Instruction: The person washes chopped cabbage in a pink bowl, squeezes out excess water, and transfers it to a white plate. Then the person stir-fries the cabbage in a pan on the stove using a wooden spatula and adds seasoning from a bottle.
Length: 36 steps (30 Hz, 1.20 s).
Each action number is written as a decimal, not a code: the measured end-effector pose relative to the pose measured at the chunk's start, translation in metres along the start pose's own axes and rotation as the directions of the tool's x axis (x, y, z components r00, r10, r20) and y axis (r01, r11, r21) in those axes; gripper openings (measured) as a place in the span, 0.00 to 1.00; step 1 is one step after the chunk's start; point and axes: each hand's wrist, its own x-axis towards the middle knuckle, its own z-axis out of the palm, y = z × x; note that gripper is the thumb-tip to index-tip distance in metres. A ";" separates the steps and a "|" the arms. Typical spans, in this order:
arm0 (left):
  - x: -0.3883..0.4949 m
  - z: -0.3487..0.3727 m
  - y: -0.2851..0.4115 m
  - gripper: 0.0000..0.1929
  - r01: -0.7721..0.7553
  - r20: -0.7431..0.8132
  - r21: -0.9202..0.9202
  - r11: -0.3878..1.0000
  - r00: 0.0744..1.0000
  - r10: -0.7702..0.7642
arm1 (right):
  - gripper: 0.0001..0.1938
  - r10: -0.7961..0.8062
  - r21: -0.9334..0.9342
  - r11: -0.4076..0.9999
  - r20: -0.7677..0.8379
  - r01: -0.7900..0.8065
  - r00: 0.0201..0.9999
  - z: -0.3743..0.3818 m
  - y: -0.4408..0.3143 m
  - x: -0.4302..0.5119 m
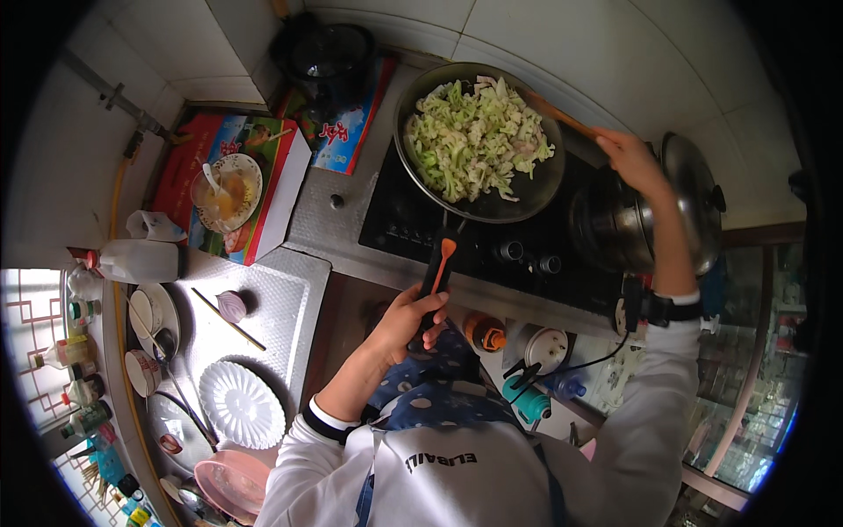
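Note:
My left hand (406, 321) is closed around the black and orange handle (442, 263) of a wide frying pan (537, 204). Chopped cauliflower (471, 135) with pale pinkish pieces among it fills much of the pan. The pan sits over the black glass hob (395, 221), tilted or level I cannot tell. In my right hand (629, 158) is a wooden spatula (560, 115), held by its shaft from the pan's right side. Its blade reaches the cauliflower at the pan's upper right edge and is partly hidden.
Lidded steel pots (691, 197) stand right of the hob. At left, a bowl (253, 178) with a white spoon rests on a red box (178, 171). Half an onion (232, 307), a chopstick (227, 318) and a fluted white plate (242, 405) lie on the steel counter. A black pot (329, 53) stands behind.

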 end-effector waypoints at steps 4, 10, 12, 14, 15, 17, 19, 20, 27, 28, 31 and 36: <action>-0.001 -0.001 -0.001 0.11 0.006 0.005 -0.013 1.000 1.000 -0.006 | 0.21 0.253 0.215 0.925 0.264 -0.312 0.931 0.025 0.009 0.006; 0.000 -0.001 -0.001 0.11 0.002 0.005 -0.019 1.000 1.000 -0.002 | 0.19 0.168 0.044 0.980 0.348 -0.195 0.922 -0.022 -0.020 -0.042; 0.001 -0.002 -0.002 0.11 0.004 -0.004 -0.018 1.000 1.000 -0.004 | 0.18 0.083 -0.167 0.985 0.307 -0.032 0.948 -0.052 -0.032 -0.058; 0.001 -0.002 -0.002 0.11 -0.004 0.018 -0.027 1.000 1.000 0.004 | 0.18 0.003 -0.480 0.870 0.236 0.114 0.972 -0.057 -0.039 -0.065; 0.001 -0.002 -0.001 0.11 -0.005 0.019 -0.023 1.000 1.000 0.005 | 0.18 -0.098 -0.602 0.767 0.232 0.222 0.968 -0.054 -0.041 -0.065; 0.001 -0.002 -0.001 0.11 -0.002 0.027 -0.036 0.999 1.000 0.003 | 0.17 -0.209 -0.715 0.623 0.237 0.316 0.949 -0.038 -0.042 -0.059; 0.000 -0.002 -0.001 0.11 -0.001 0.022 -0.038 0.999 1.000 0.002 | 0.17 -0.238 -0.727 0.602 0.232 0.331 0.943 -0.012 -0.040 -0.039; 0.000 -0.002 -0.002 0.11 -0.002 0.017 -0.035 0.999 1.000 0.003 | 0.17 -0.258 -0.693 0.640 0.214 0.333 0.942 -0.003 -0.039 -0.029; 0.001 -0.003 -0.003 0.12 0.002 -0.004 -0.025 1.000 1.000 -0.002 | 0.14 -0.046 -0.581 0.801 0.179 0.143 0.983 -0.005 -0.039 -0.017; 0.001 -0.003 -0.003 0.12 0.002 0.003 -0.033 0.999 1.000 -0.002 | 0.15 0.014 -0.533 0.841 0.188 0.090 0.982 -0.018 -0.038 -0.022; 0.001 -0.003 -0.003 0.12 0.002 0.013 -0.034 0.999 1.000 -0.002 | 0.15 0.059 -0.421 0.907 0.135 0.004 0.989 -0.041 -0.031 -0.020; 0.001 -0.002 -0.003 0.12 -0.009 -0.012 -0.016 1.000 1.000 0.009 | 0.16 0.277 -0.133 0.958 0.197 -0.255 0.940 -0.007 -0.020 0.020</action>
